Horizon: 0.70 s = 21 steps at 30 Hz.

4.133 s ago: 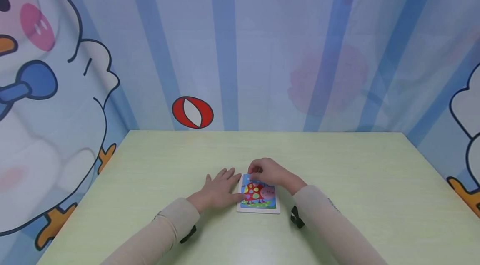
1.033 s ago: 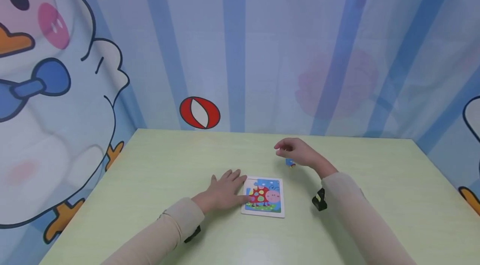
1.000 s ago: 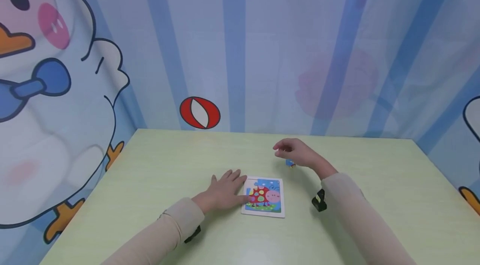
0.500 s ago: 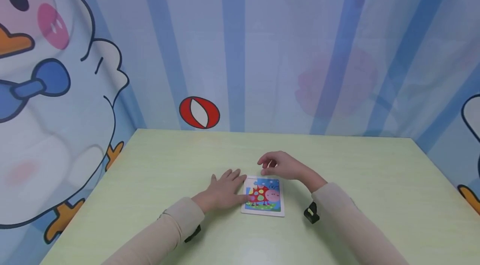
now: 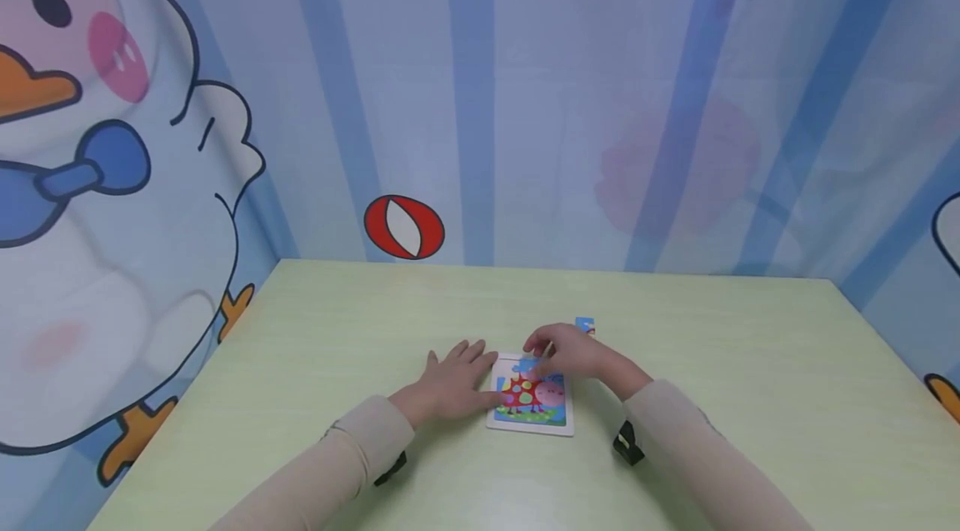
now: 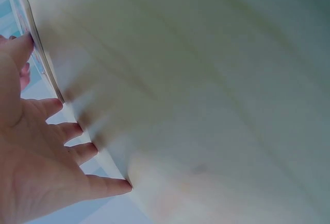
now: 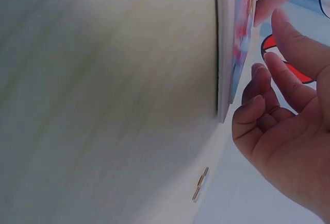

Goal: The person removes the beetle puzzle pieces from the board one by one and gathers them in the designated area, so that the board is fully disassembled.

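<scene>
A square jigsaw puzzle (image 5: 528,402) with a ladybug picture lies in its white-edged tray. Its upper-left corner shows the pale tray bottom. My left hand (image 5: 450,385) lies at the tray's left side, fingers spread on the table and thumb over the picture's left part. My right hand (image 5: 573,350) is over the upper right of the puzzle, thumb low over the picture. In the right wrist view, a gap shows between the thumb and index finger of this hand (image 7: 291,100), nothing in it, the other fingers loosely bent. A loose blue puzzle piece (image 5: 585,323) lies behind the right hand.
The pale table (image 5: 360,306) stretches around the puzzle. Behind it hangs a blue striped cloth backdrop (image 5: 555,139) with a cartoon duck and a red-and-white ball printed on it. Black wrist straps (image 5: 628,443) show under the sleeves.
Since 4.1 s ago the puzzle's upper-left corner has become bare. The right hand went back near the loose piece, then returned to the puzzle, uncovering that piece. The left hand stayed put.
</scene>
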{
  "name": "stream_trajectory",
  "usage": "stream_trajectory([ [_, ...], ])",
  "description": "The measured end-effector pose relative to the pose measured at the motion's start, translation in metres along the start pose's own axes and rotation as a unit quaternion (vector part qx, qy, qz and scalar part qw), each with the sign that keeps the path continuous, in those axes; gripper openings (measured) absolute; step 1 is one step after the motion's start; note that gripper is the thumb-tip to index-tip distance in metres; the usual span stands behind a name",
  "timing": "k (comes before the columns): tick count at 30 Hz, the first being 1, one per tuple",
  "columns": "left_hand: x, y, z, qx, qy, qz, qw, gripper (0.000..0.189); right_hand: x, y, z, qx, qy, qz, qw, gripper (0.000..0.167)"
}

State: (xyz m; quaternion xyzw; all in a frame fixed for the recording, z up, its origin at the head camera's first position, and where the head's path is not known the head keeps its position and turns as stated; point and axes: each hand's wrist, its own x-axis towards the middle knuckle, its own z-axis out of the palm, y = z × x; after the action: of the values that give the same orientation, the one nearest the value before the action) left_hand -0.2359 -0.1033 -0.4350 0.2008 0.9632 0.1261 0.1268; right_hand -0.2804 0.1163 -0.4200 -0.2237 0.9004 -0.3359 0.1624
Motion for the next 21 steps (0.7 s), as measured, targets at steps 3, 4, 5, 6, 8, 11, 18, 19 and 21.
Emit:
stream_trajectory([
  [3, -0.0003, -0.0011, -0.0005, 0.002, 0.001, 0.001, 1.0000, 0.075, 0.0007, -0.0003, 0.0033, -0.002, 0.005, 0.008, 0.9999, 0.033],
  [4, -0.0004, -0.0012, -0.0007, 0.003, 0.001, 0.002, 1.0000, 0.075, 0.0010, -0.0002, 0.0042, -0.003, 0.007, 0.010, 0.9999, 0.033],
  [5, -0.0002, -0.0014, -0.0005, 0.003, 0.001, 0.002, 1.0000, 0.075, 0.0013, -0.0001, 0.0050, -0.005, 0.009, 0.013, 0.9999, 0.033],
  [6, -0.0003, -0.0013, -0.0006, 0.003, 0.001, 0.003, 1.0000, 0.075, 0.0016, -0.0001, 0.0057, -0.007, 0.011, 0.015, 0.9998, 0.033],
  [8, -0.0003, -0.0001, -0.0003, 0.003, 0.002, 0.004, 1.0000, 0.075, 0.0006, -0.0007, 0.0063, -0.009, 0.015, 0.019, 0.9997, 0.032],
  [11, -0.0011, 0.0013, -0.0008, 0.002, 0.002, 0.002, 1.0000, 0.075, 0.0009, -0.0013, 0.0075, -0.017, 0.018, 0.029, 0.9993, 0.031],
  [18, -0.0033, 0.0026, -0.0019, 0.001, -0.001, -0.002, 1.0000, 0.074, 0.0002, -0.0051, 0.0096, -0.027, 0.012, 0.042, 0.9987, 0.029],
  [19, -0.0033, 0.0026, -0.0020, 0.001, -0.001, -0.002, 1.0000, 0.074, 0.0001, -0.0054, 0.0098, -0.028, 0.012, 0.043, 0.9986, 0.029],
  [21, -0.0030, 0.0025, -0.0018, 0.000, -0.001, -0.002, 1.0000, 0.074, 0.0003, -0.0053, 0.0102, -0.031, 0.011, 0.042, 0.9986, 0.029],
])
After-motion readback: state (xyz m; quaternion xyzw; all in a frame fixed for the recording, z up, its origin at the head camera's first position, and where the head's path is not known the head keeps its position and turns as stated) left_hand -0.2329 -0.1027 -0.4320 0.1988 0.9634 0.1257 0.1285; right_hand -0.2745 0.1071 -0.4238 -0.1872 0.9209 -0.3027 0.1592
